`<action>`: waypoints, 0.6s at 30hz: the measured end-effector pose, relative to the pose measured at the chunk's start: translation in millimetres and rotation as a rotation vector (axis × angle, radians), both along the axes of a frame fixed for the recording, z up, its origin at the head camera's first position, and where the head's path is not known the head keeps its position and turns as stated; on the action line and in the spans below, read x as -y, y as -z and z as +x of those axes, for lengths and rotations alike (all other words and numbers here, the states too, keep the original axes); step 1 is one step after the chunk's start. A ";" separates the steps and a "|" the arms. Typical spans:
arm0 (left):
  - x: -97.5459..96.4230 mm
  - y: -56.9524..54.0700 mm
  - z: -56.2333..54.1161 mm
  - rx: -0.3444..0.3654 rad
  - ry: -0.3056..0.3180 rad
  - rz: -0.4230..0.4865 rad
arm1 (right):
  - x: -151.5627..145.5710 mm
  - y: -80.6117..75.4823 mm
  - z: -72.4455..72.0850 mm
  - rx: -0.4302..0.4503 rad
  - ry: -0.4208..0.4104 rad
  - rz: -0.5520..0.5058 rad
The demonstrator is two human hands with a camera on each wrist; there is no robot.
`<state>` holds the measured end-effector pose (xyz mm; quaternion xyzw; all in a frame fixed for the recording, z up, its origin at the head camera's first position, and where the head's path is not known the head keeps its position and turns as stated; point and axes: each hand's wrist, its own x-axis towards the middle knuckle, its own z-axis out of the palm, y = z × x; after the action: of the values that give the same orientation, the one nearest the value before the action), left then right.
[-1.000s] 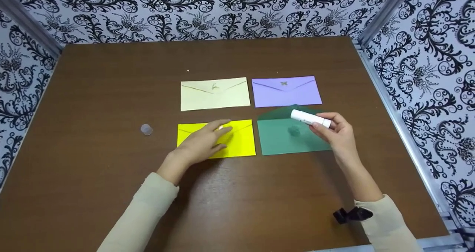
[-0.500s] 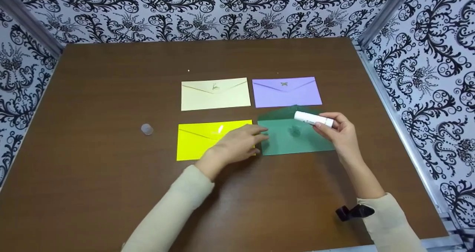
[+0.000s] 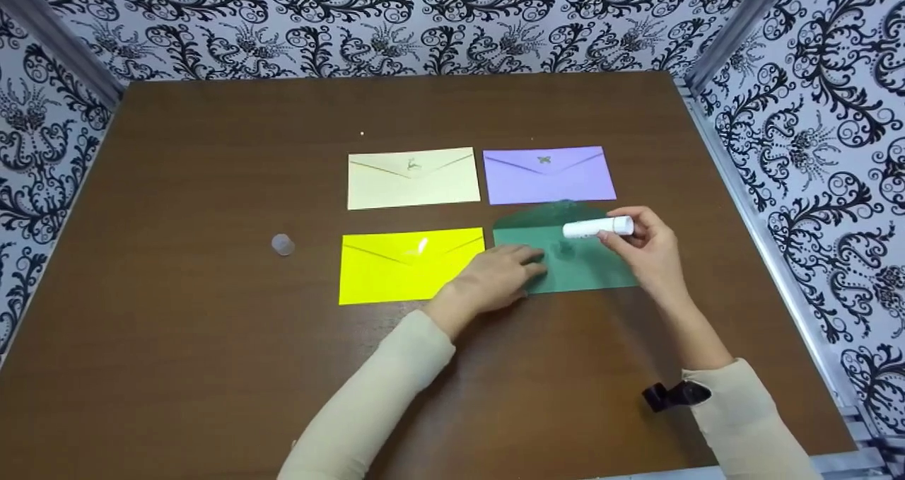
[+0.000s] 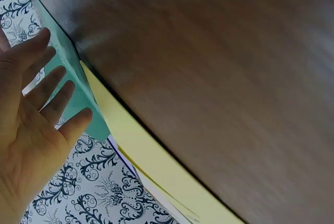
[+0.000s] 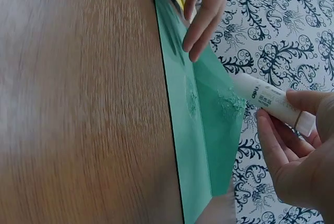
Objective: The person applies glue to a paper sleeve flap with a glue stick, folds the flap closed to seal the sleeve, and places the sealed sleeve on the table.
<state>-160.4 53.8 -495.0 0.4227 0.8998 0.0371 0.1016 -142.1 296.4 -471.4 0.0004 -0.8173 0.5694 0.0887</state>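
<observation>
Right hand (image 3: 652,254) pinched glue stick (image 3: 590,228) at two o'clock of the green envelope (image 3: 587,268); left hand (image 3: 495,276) spread fingers at eight.

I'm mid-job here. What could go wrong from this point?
The left hand is over the green envelope, near a shiny patch that looks like glue, so its fingers might smear it.

The right hand holds the glue stick above that envelope; a slip could leave a stray mark.

What looks like the cap lies apart, left of the yellow envelope, so the glue could dry out if left uncovered.
</observation>
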 end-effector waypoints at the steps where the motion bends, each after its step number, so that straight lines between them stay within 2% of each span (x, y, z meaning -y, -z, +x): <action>1: -1.4 0.4 -0.7 0.001 -0.004 -0.005 | 0.5 -0.3 -0.9 -0.010 0.004 0.037; 7: -3.9 1.0 -2.3 0.018 -0.010 -0.010 | 2.7 -1.9 -4.7 -0.066 0.007 0.305; 11: -3.1 1.0 -2.7 0.034 -0.011 0.004 | 3.3 -2.3 -6.6 -0.069 0.004 0.465; 18: -0.8 1.3 -4.2 0.057 -0.013 0.013 | 6.6 0.6 -10.9 -0.051 -0.004 0.628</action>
<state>-164.6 54.6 -496.4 0.4162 0.8990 0.0559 0.1242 -153.1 289.7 -472.0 0.0440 -0.9507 0.2891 0.1036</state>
